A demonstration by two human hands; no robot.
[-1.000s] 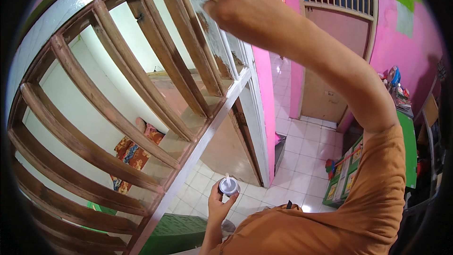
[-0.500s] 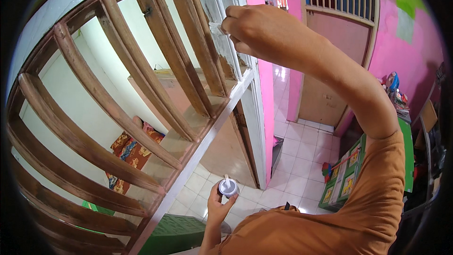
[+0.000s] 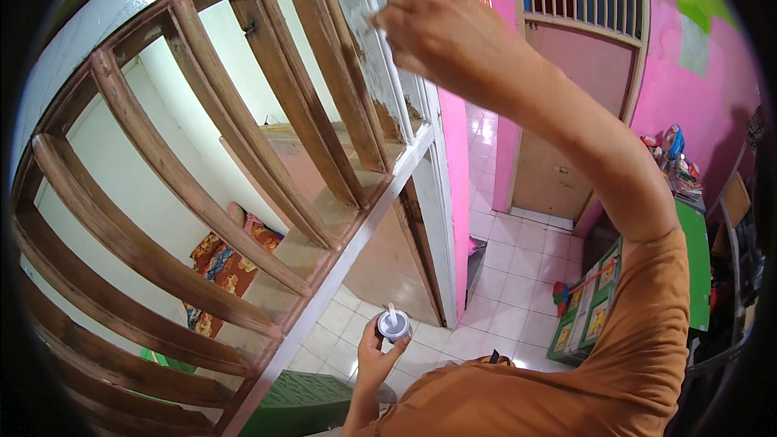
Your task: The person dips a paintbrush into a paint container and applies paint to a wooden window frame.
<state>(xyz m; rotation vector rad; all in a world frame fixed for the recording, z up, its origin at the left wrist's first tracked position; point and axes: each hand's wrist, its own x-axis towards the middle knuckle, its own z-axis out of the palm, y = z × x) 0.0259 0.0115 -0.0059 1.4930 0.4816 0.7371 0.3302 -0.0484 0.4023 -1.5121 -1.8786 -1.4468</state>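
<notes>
The left hand [image 3: 377,358] has its fingers curled around a small can [image 3: 394,327], down low by the orange shirt [image 3: 550,392]. I see a white stick [image 3: 392,311] poking up from it. The right hand [image 3: 433,31] is up high near a white bar [image 3: 399,103], fingers bent in. From here, I can't tell if it holds anything. Brown slats [image 3: 220,101] stand to the left.

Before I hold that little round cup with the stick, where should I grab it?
Grip the cup by its round outer wall just below the rim, probably from the right: the left hand wraps the left and near sides, the open top faces up, and the stick pokes past the far rim.
</notes>
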